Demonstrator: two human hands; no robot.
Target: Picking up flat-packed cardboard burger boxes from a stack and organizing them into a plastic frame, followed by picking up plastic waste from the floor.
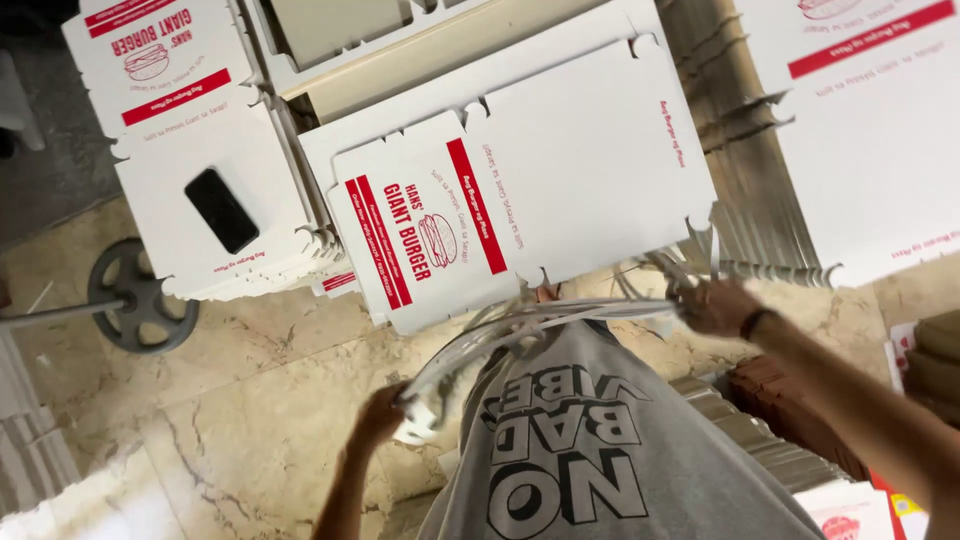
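The carton sheets (540, 325) blur in motion — their ends hidden inside both hands, below the flat box (520, 210).

You're standing in a packing workshop: stacks of flat white die-cut cardboard burger boxes (520, 190) with red printing crowd the worn marble floor (240, 420) below them.

The floor (250, 400) was pale veined marble, evenly lit; a grey metal wheel (140, 297), perhaps a cart's, rested at left.
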